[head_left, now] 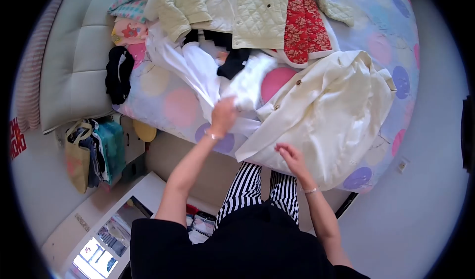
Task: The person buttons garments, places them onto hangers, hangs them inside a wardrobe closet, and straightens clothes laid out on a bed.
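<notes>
My left hand (224, 116) is closed on a white garment (247, 88), which is blurred by motion over the bed. Black cloth (234, 63) lies against that garment's upper edge. Just above the near edge of the bed, my right hand (293, 159) has its fingers apart and holds nothing; it is beside a cream jacket (331, 115) with brown buttons, spread on the bed. A white sleeve-like cloth (185, 71) stretches from the upper left down to my left hand.
On the dotted bedsheet (180, 105) lie a pale quilted jacket (260, 21), a red floral garment (304, 31) and a black item (118, 75). Bags (77, 160) hang at the left, above a white cabinet (143, 192).
</notes>
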